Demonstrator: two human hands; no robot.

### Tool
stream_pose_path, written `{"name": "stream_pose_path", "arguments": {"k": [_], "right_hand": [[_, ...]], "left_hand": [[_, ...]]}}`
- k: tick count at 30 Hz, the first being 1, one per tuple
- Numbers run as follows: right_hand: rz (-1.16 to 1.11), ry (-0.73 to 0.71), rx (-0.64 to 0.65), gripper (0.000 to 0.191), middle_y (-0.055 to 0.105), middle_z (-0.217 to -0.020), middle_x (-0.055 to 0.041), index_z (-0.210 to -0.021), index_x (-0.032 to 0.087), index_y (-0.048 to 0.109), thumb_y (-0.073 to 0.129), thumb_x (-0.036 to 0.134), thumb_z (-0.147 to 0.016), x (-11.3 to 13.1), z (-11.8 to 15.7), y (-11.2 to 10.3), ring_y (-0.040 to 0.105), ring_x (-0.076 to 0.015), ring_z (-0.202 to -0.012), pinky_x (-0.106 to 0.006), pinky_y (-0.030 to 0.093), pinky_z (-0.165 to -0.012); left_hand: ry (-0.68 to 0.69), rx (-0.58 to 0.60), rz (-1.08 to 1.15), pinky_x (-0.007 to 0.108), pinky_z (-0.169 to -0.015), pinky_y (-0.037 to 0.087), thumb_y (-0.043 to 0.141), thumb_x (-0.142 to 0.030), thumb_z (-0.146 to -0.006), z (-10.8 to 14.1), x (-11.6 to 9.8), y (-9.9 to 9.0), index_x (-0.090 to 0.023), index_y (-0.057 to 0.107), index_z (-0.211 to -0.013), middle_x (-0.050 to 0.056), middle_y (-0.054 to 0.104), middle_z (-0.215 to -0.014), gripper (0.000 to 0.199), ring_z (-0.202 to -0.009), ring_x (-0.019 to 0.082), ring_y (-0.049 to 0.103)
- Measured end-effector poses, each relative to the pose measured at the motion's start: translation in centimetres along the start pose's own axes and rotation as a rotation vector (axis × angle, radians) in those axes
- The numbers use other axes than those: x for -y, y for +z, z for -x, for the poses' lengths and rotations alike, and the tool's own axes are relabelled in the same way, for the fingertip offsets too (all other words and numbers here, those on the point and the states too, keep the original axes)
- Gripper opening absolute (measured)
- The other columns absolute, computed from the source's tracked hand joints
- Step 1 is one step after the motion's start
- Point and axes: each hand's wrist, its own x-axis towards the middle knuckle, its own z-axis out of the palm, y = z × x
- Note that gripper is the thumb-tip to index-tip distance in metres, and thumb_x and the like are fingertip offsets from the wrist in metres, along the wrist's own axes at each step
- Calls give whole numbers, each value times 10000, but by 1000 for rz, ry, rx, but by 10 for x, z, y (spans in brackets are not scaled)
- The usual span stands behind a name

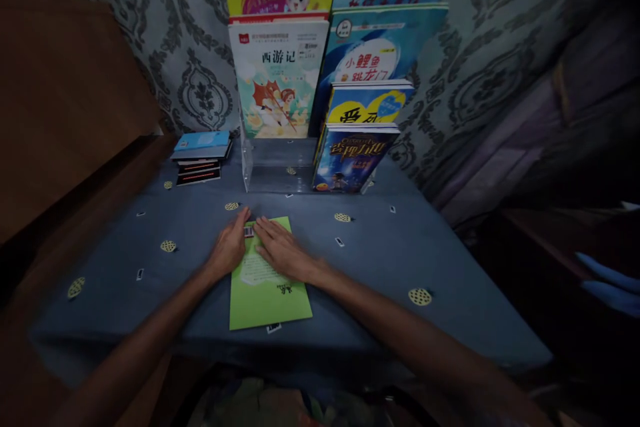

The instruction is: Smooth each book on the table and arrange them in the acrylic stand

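Observation:
A light green book (270, 310) lies on the table with its barcode end away from me and printed text facing up. My right hand (283, 250) rests flat over its upper right part, fingers stretched out toward the barcode. Along the book's upper left edge is my left hand (230, 245), turned on its side with fingers extended and touching the edge. Some of the left fingers are hidden behind the hand. Neither hand is visibly wrapped around anything.
Beyond the book stands a clear tiered rack (270, 177) bearing several children's books, among them a pale-covered book (280, 80) and a dark blue book (353, 157). A stack of books (203, 147) lies at the back left. A patterned cloth (380, 273) covers the table.

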Motion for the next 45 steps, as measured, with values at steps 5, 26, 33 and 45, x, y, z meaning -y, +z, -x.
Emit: {"name": "stream_pose_path", "arguments": {"k": [5, 26, 33, 45], "right_hand": [[-25, 69, -81, 533, 399, -1571, -203, -1489, 98, 435, 433, 320, -1005, -25, 22, -9, 310, -308, -1498, -554, 272, -1231], [-456, 162, -183, 592, 512, -1519, -78, -1480, 227, 465, 313, 576, -1026, -54, 23, -30, 483, -226, -1396, -450, 359, -1190], [-313, 103, -175, 572, 497, -1531, -76, -1420, 226, 538, 304, 570, -1027, -58, 23, -22, 414, -229, -1448, -483, 310, -1214], [-242, 59, -168, 536, 549, -1482, -114, -1319, 190, 639, 307, 507, -1042, -41, 28, -29, 405, -245, -1455, -481, 345, -1202]], "left_hand": [[28, 2, -129, 487, -1145, 418, 303, -170, -958, 0, -4, 0, -144, 316, -1530, 156, 548, -1465, 573, -1373, 255, 510], [463, 574, -328, 440, -1265, 25, 209, -603, -1028, 1, -62, -9, -235, -7, -1611, 70, 97, -1676, 723, -1555, 228, 69], [579, 676, -239, 427, -1265, 34, 303, -600, -1019, 26, -92, -8, -294, 2, -1607, 35, 162, -1670, 728, -1545, 222, 143], [702, 675, -227, 397, -1270, 96, 313, -425, -1067, 46, -108, -14, -273, 106, -1606, 28, 315, -1627, 597, -1525, 174, 229]]}}
